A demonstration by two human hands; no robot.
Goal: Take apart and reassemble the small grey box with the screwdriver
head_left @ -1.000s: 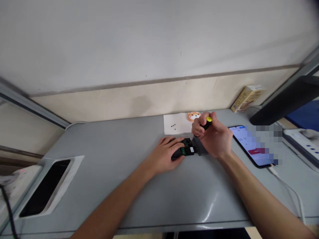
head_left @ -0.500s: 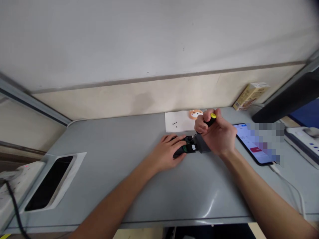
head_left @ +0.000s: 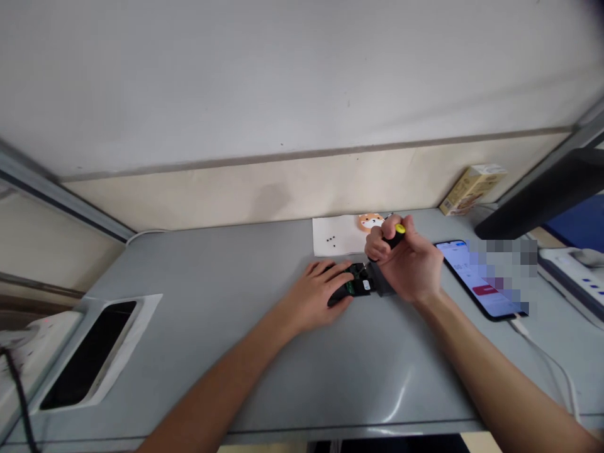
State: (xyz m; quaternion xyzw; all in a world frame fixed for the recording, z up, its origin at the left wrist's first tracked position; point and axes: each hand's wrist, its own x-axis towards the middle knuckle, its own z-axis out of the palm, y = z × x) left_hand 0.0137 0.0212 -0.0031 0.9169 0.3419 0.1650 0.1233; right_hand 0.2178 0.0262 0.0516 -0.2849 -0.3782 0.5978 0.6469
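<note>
Desk setup: grey desk [head_left: 212,283] shoved up against a pale wall [head_left: 283,75], nothing fancy.
Opened gadget: the black gadget [head_left: 357,289] with green circuit board showing lay a bit right of the desk's middle, in from the back edge.
Left hand: the left hand [head_left: 317,297] was draped over the gadget's left end, fingers on top, thumb on the near side.
Right hand: the right hand [head_left: 411,265] was curled tight around a black tool handle [head_left: 391,240] with a yellow end; couldn't tell if the tip touched the board.
Back edge: white paper [head_left: 349,242] with tiny dark bits [head_left: 331,239] on it.
Right edge: lit phone [head_left: 465,277], cable plugged in.
Front-left corner: dark phone [head_left: 92,355] on white sheet.
</note>
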